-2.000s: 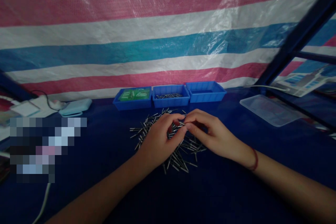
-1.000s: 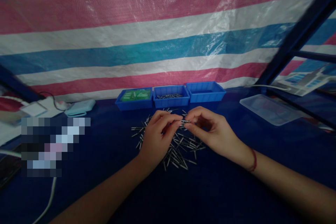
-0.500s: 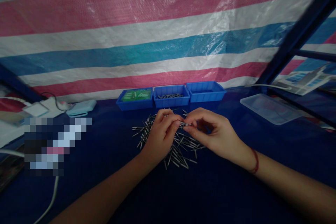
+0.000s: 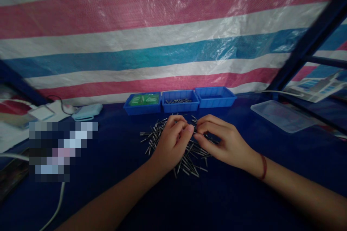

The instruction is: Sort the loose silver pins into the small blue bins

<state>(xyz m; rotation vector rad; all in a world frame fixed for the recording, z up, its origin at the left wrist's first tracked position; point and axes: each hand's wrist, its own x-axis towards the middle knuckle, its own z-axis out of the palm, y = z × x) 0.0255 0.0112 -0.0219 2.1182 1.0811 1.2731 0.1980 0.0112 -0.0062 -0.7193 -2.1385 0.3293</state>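
Observation:
A heap of thin metal rods (image 4: 189, 162), dark with silvery ends, lies loose on the blue table below both hands. Over the heap, my left hand (image 4: 175, 140) is closed, with the thumb pressed against the curled fingers. My right hand (image 4: 223, 139) makes a pinch just beside the left fingertips, its thumb and forefinger almost together. Whatever small piece sits between the fingertips is mostly hidden and too small to name.
Behind the heap stand three blue bins: the left bin (image 4: 142, 109) has green packs, the middle bin (image 4: 180, 107) has metal rods, and beside them is the right bin (image 4: 217, 102). A clear plastic lid (image 4: 282, 116) lies right; a light-blue case (image 4: 87, 112) and a white cable (image 4: 61, 198) lie left.
The view has shifted slightly. The left thumb now covers the fingertips more, and the metal piece seen between the hands is mostly out of sight. The fingertips stand slightly farther apart.

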